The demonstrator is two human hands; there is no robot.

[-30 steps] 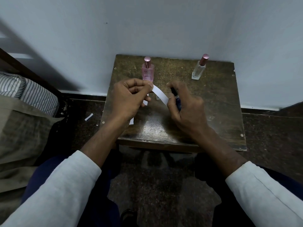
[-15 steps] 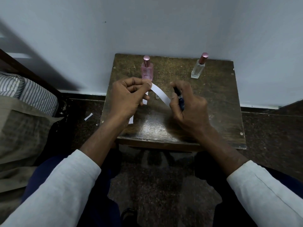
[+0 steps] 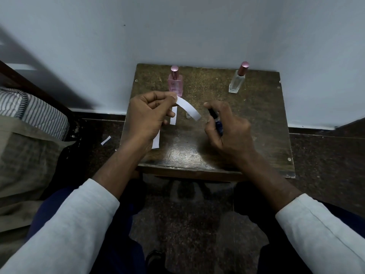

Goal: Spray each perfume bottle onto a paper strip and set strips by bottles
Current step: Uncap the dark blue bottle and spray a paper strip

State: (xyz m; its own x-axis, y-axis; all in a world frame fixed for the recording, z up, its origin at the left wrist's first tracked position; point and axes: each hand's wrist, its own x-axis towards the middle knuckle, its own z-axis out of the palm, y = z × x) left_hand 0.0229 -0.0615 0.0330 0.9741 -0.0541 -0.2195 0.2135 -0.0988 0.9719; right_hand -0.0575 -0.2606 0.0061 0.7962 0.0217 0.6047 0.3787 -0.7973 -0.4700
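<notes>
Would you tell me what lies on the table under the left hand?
Two white paper strips lie on the table beneath the left hand; their upper parts are covered by it.

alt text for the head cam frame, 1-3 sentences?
Over a small wooden table, the person's left hand pinches a curved white paper strip while the right hand aims a dark blue spray bottle at it. A pink perfume bottle and a clear bottle stand capped at the back; more strips lie below the left hand.
</notes>
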